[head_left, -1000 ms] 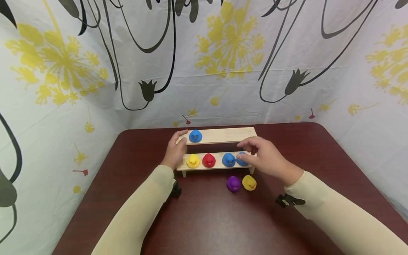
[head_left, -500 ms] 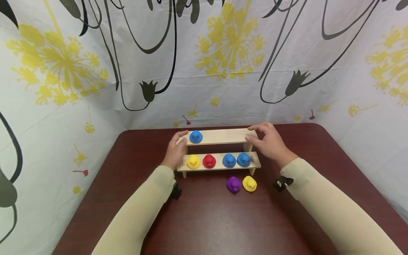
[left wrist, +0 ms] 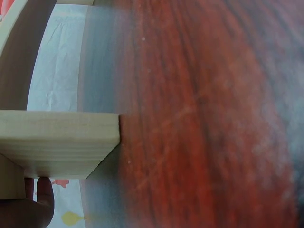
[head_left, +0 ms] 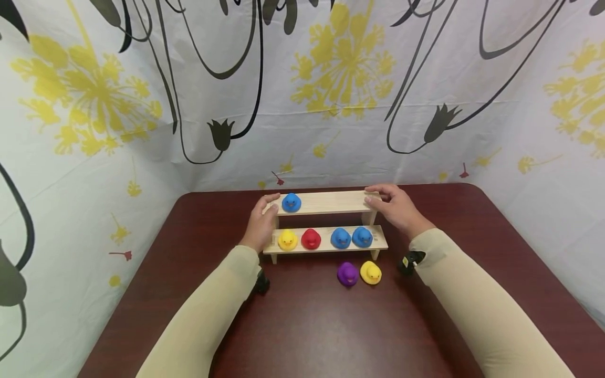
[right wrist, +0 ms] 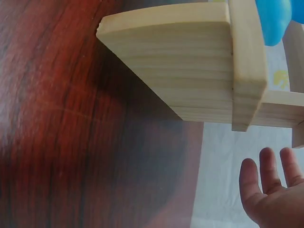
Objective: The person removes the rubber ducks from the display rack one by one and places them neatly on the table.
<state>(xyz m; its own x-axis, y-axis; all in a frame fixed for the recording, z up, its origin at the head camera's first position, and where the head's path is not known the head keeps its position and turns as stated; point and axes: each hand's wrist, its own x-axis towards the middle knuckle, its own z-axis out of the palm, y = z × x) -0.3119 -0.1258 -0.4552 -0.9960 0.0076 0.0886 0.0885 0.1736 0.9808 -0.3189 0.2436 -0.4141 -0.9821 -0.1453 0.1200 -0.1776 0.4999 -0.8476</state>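
A two-tier wooden shelf [head_left: 331, 203] stands on the table. My left hand [head_left: 259, 224] grips the left end of its upper tier; in the left wrist view, fingertips [left wrist: 45, 190] show beside the wood. My right hand [head_left: 397, 210] pinches the upper tier's right end between thumb and index finger, while the other fingers [right wrist: 268, 171] extend beside the shelf. A blue rubber duck [head_left: 291, 202] sits at the upper left. Along the lower tier are a yellow duck [head_left: 288, 240], a red duck [head_left: 311, 239] and two blue ducks, one central [head_left: 341, 238], one rightmost [head_left: 362, 237].
A purple duck [head_left: 347, 274] and another yellow duck [head_left: 371, 272] rest on the dark red-brown table [head_left: 312, 325] in front of the shelf. A white cloth [head_left: 264, 115] printed with flowers hangs behind and at both sides.
My right hand has moved from over the rightmost blue duck, up and back to the upper tier's right end, leaving that duck in full view. The left hand has stayed put.
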